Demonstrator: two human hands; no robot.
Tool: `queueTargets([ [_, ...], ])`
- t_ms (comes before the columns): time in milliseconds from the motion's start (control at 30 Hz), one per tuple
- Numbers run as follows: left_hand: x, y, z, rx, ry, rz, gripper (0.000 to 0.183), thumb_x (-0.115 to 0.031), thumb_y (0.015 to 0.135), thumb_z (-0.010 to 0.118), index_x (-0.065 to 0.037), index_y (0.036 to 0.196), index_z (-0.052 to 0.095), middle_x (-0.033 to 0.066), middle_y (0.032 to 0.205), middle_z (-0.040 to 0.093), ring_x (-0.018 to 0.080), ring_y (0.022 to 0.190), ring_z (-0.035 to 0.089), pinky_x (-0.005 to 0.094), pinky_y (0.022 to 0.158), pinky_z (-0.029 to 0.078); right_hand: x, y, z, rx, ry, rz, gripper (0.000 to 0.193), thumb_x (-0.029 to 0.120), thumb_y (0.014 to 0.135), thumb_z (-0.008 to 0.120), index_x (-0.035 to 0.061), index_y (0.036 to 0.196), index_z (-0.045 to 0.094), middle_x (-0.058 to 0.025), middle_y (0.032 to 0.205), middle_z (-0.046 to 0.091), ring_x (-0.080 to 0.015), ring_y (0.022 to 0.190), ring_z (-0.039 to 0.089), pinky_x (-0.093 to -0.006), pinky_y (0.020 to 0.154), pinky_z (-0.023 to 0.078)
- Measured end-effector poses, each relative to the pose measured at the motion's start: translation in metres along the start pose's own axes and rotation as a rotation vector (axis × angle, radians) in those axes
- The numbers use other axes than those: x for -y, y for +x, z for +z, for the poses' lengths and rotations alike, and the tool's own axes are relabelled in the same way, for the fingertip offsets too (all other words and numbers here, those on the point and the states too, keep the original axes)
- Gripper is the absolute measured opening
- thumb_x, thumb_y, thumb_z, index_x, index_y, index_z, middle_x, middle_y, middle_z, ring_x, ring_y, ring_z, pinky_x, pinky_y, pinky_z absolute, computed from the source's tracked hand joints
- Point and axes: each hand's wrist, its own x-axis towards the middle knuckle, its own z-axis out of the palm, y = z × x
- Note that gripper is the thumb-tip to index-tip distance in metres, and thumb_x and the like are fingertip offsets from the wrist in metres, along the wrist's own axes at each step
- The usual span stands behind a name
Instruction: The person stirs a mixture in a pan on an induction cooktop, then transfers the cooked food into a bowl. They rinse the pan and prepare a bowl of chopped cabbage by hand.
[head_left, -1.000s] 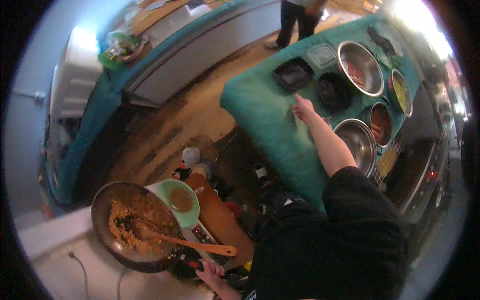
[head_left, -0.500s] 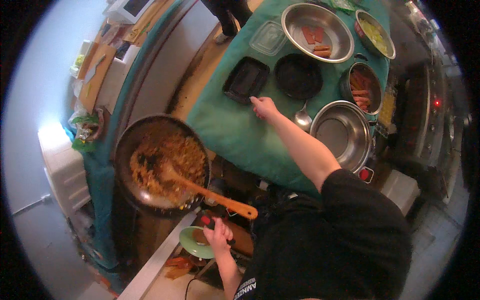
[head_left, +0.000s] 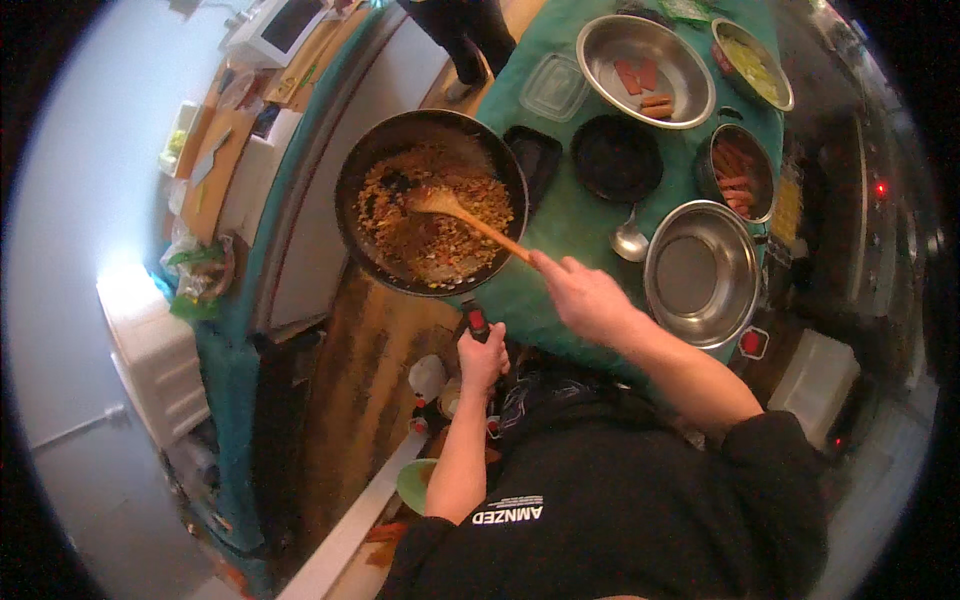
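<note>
Ahead of left hand (head_left: 482, 357): one pan (head_left: 470, 145), food (head_left: 432, 238) inside. That hand, forearm forward, closed round pan's handle (head_left: 475, 320). Right hand (head_left: 590, 300), forearm angled inward, gripping one spatula (head_left: 480, 228), tip in food. Beyond right hand, on worktop (head_left: 560, 222): two black dishes (head_left: 617, 158), one ladle (head_left: 630, 241).

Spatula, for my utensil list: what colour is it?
The spatula is light orange-brown, seen best in the head view.
</note>
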Motion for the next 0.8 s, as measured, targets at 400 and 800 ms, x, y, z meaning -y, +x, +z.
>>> queueTargets([
  [400, -0.008, 0.043, -0.026, 0.134, 0.116, 0.002, 0.023, -0.015, 0.094, 0.069, -0.005, 0.09, 0.049, 0.0009, 0.059, 0.047, 0.0125, 0.039, 0.045, 0.0319, 0.036, 0.039, -0.005, 0.026, -0.037, 0.003, 0.323, 0.152, 0.041, 0.019, 0.099, 0.052, 0.0104, 0.138, 0.056, -0.0235, 0.088, 0.069, -0.0385, 0.073, 0.067, -0.0492, 0.067, 0.053],
  [800, -0.019, 0.034, -0.029, 0.139, 0.266, 0.039, 0.022, -0.014, 0.093, 0.07, -0.006, 0.089, 0.05, -0.0003, 0.059, 0.048, 0.0109, 0.04, 0.045, 0.0301, 0.035, 0.039, -0.045, 0.076, -0.1, 0.069, 0.529, 0.337, 0.032, 0.022, 0.102, 0.051, 0.0154, 0.129, 0.067, -0.0084, 0.074, 0.063, -0.0165, 0.06, 0.061, -0.0361, 0.052, 0.051],
])
